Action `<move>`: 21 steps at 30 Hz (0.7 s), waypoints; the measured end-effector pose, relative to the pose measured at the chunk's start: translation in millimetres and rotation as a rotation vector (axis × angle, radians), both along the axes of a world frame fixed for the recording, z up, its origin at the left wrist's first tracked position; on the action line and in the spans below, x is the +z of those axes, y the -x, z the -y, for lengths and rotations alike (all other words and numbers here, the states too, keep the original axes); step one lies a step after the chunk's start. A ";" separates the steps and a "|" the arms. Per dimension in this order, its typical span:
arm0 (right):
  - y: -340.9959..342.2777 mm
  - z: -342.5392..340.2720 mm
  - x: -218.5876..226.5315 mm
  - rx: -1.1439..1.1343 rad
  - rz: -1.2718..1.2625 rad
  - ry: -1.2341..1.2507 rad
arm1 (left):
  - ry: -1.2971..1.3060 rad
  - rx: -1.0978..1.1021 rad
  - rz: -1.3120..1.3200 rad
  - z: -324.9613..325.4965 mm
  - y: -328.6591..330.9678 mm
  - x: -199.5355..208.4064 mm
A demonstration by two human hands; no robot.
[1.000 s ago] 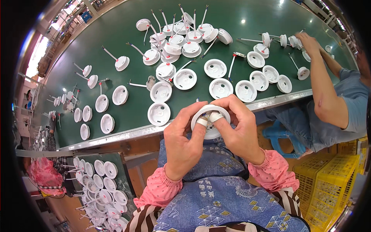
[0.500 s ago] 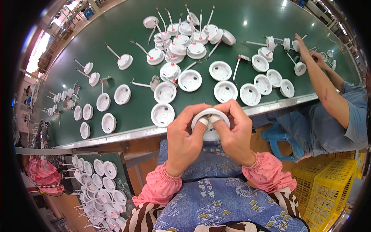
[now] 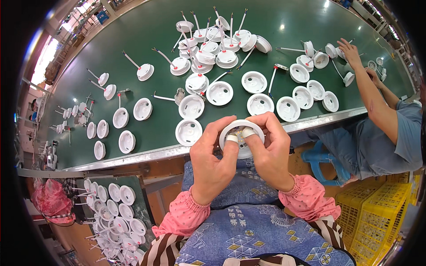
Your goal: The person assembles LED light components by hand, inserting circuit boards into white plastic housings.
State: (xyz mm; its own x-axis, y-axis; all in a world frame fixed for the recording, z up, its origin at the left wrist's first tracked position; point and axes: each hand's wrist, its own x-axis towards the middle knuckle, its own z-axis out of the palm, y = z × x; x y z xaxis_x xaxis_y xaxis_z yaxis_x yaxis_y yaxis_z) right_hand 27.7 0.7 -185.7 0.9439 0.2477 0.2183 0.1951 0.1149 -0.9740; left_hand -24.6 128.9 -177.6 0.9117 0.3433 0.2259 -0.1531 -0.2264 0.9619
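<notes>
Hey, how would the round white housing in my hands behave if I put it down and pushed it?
The round white housing is probably stiff, since it looks undistorted with both thumbs tucked inside. Its smooth-looking surface might slide easily when pushed flat. Stood on its side, it could roll, given its circular outline.

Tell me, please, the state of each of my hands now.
Left hand: closed on the white round housing, thumb inside.
Right hand: closed on the same housing, thumb inside.
</notes>
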 end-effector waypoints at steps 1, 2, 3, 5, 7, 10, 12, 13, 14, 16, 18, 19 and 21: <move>0.5 -0.5 -0.4 -0.005 0.015 0.011 | -0.073 0.037 0.035 0.0 -1.2 -1.7; 1.2 -0.9 -1.3 -0.008 0.014 0.012 | -0.072 0.034 0.035 0.2 -1.9 -1.9; 2.1 -1.1 -2.7 -0.016 0.024 0.018 | -0.096 0.055 0.054 0.3 -2.7 -2.0; 4.5 -2.9 -2.7 -0.014 0.038 0.016 | -0.128 0.086 0.076 0.1 -2.0 0.6; 6.1 -4.5 -3.9 -0.022 0.048 -0.005 | -0.164 0.124 0.111 0.2 -1.8 0.1; 8.3 -6.7 -7.2 -0.038 0.116 -0.014 | -0.131 0.164 0.089 3.9 -1.6 0.9; 11.8 -9.0 -7.6 -0.052 0.149 0.005 | -0.096 0.174 0.098 5.2 -3.0 -0.8; 12.3 -10.9 -6.0 -0.072 0.162 -0.013 | -0.079 0.181 0.099 6.9 -4.1 0.2; 13.1 -11.6 -4.3 -0.091 0.175 -0.031 | -0.063 0.188 0.100 7.8 -4.8 1.7; 13.7 -10.6 -5.0 -0.082 0.159 -0.037 | -0.079 0.149 0.085 5.4 -2.7 2.5; 8.8 -10.4 -1.8 -0.052 0.022 -0.146 | -0.098 0.117 0.070 -2.5 -4.5 6.2; 6.6 -7.5 -0.3 -0.012 -0.062 -0.169 | 0.015 0.009 0.043 -8.9 -2.1 8.5; -0.6 1.0 8.3 0.069 -0.197 -0.224 | 0.152 -0.158 -0.075 -28.7 9.7 23.2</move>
State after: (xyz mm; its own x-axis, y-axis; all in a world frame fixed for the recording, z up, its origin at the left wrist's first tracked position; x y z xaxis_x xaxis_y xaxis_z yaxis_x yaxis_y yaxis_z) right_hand 28.4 -0.3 -177.4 0.9562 0.2787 0.0894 -0.0104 0.3376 -0.9412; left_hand -34.4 157.6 -154.4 0.9691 0.2195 0.1125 -0.1024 -0.0566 0.9931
